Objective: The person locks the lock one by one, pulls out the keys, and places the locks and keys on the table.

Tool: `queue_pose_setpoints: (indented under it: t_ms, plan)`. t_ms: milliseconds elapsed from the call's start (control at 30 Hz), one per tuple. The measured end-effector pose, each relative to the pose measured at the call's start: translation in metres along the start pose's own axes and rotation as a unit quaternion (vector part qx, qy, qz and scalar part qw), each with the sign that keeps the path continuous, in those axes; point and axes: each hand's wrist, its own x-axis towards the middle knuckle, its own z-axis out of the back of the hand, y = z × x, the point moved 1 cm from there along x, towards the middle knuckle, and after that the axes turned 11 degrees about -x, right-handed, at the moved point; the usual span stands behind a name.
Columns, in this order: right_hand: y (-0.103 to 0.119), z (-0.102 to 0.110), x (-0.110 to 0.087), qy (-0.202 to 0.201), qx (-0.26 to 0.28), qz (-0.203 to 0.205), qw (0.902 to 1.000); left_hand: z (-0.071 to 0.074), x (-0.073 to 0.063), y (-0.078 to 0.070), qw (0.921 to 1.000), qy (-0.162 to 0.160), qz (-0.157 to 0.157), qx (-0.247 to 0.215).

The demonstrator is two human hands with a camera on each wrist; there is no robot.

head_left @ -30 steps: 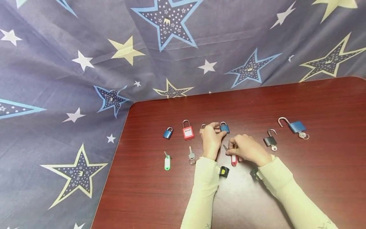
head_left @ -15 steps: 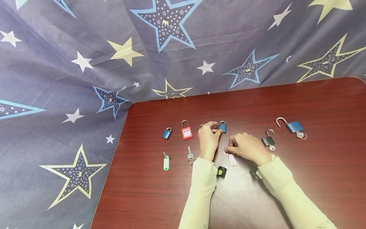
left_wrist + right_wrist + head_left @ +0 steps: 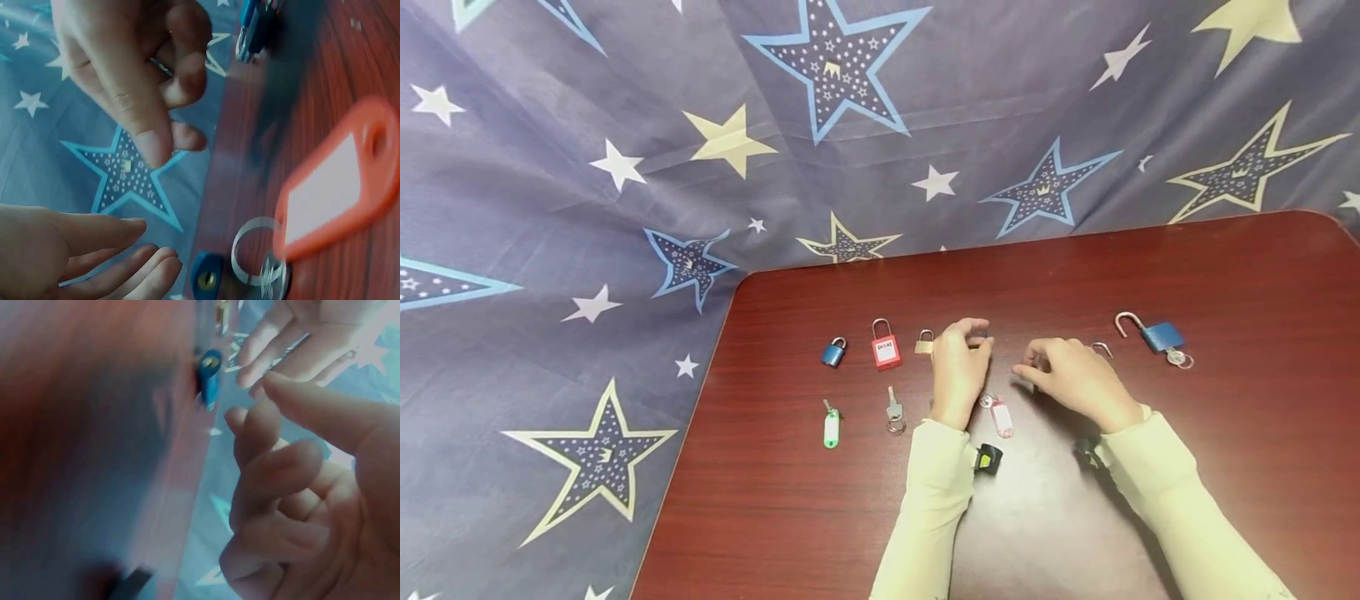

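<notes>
My left hand [image 3: 958,371] is beside a blue padlock [image 3: 206,276], which it mostly covers in the head view. Its fingers look relaxed and hold nothing. Just right of the left wrist lies a key with a red-edged tag [image 3: 1002,419] and a ring [image 3: 253,247]. My right hand [image 3: 1075,375] hovers to the right of that tag, thumb and fingers loosely bent with nothing between them. Behind the right hand only the shackle [image 3: 1102,348] of a black padlock shows.
Left of the hands stand a small blue padlock [image 3: 833,352], a red padlock [image 3: 886,352] and a brass padlock [image 3: 924,347]. Nearer lie a green-tagged key [image 3: 831,429] and a key on a ring [image 3: 894,412]. An unlocked blue padlock [image 3: 1162,337] with keys lies far right.
My right hand has let go of the red-tagged key, leaving it on the table, and has moved right, now covering most of the black padlock. The left hand has shifted slightly over the blue padlock.
</notes>
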Motion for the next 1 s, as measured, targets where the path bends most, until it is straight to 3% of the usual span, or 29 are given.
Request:
queue_pose_setpoints:
  t_ms: [267,467,567,833,1000]
  plan:
    - [-0.034,0.009,-0.016,-0.012,0.002,-0.024,0.9996,-0.026,-0.006,-0.014,0.9996,0.021,0.011,-0.016]
    - [-0.052,0.018,-0.022,-0.033,0.020,-0.028,0.9989,-0.045,-0.014,-0.022,0.9975,0.040,0.017,-0.056]
    - [-0.057,0.019,-0.023,-0.023,0.015,-0.038,0.9989,-0.051,-0.018,-0.021,0.9959,0.052,0.021,-0.071]
    - [-0.064,0.015,-0.022,0.026,-0.016,-0.085,0.9959,-0.063,-0.025,-0.019,0.9920,0.125,0.012,0.010]
    - [-0.063,0.014,-0.023,0.021,-0.027,-0.087,0.9956,-0.070,-0.026,-0.019,0.9845,0.174,0.016,0.013]
